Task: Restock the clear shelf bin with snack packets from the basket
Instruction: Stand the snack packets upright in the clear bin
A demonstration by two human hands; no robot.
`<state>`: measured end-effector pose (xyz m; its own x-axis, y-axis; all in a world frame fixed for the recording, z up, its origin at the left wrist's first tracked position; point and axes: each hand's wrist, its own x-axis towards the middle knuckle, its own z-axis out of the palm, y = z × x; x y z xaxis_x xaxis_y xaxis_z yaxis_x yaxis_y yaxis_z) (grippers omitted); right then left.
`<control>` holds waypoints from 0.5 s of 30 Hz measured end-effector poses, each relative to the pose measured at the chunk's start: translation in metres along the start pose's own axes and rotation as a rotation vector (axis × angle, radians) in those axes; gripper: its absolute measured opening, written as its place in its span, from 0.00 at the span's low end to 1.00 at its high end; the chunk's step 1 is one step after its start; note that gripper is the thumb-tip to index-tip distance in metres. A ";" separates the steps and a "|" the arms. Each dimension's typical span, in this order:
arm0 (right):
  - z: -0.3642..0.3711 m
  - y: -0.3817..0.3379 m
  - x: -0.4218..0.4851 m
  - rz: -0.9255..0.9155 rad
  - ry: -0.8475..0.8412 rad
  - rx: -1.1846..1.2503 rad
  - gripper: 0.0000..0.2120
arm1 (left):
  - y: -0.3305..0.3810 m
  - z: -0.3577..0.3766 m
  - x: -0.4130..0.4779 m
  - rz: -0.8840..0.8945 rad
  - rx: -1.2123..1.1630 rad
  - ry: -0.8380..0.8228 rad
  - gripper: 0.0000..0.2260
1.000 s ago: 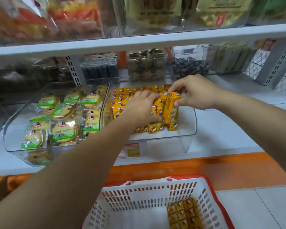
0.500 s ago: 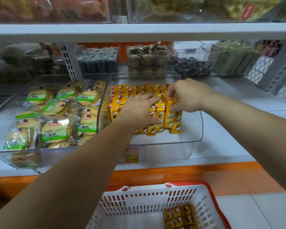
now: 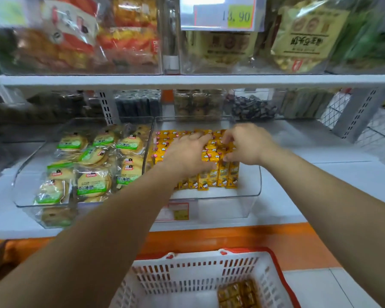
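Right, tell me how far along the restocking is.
Done: the clear bin already holds rows of yellow packets across most of its floor, with bare space at the front. In hand: the left hand lies flat on the rows while the right hand works at the packets beside it, its grip unclear. Left: a small stack of packets sits in the white basket.

We have a single view, from a wide-angle camera worn on the head, facing forward and down at close range. It looks across the white shelf [image 3: 320, 174], with both forearms reaching in from the bottom corners. The white plastic basket with red rim [image 3: 187, 274] sits at the bottom edge.
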<state>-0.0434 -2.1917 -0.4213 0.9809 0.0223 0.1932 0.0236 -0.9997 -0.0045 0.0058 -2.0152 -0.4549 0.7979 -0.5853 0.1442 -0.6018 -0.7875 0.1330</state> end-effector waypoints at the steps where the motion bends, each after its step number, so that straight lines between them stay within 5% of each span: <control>1: -0.007 -0.001 -0.009 -0.007 0.018 0.038 0.20 | 0.002 -0.011 -0.013 -0.003 -0.052 0.029 0.37; 5: -0.027 -0.015 -0.059 -0.096 0.029 0.153 0.14 | 0.010 -0.039 -0.087 0.053 -0.208 0.102 0.17; 8: -0.022 -0.032 -0.100 -0.195 -0.026 0.280 0.10 | 0.013 -0.036 -0.142 0.072 -0.264 -0.018 0.07; 15: 0.082 -0.065 -0.171 -0.209 -0.409 0.407 0.10 | 0.014 0.059 -0.215 0.009 -0.137 -0.457 0.11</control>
<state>-0.1969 -2.1296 -0.5344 0.9403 0.2996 -0.1618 0.2158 -0.8919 -0.3975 -0.1720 -1.9113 -0.5423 0.7082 -0.6409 -0.2962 -0.5832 -0.7675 0.2660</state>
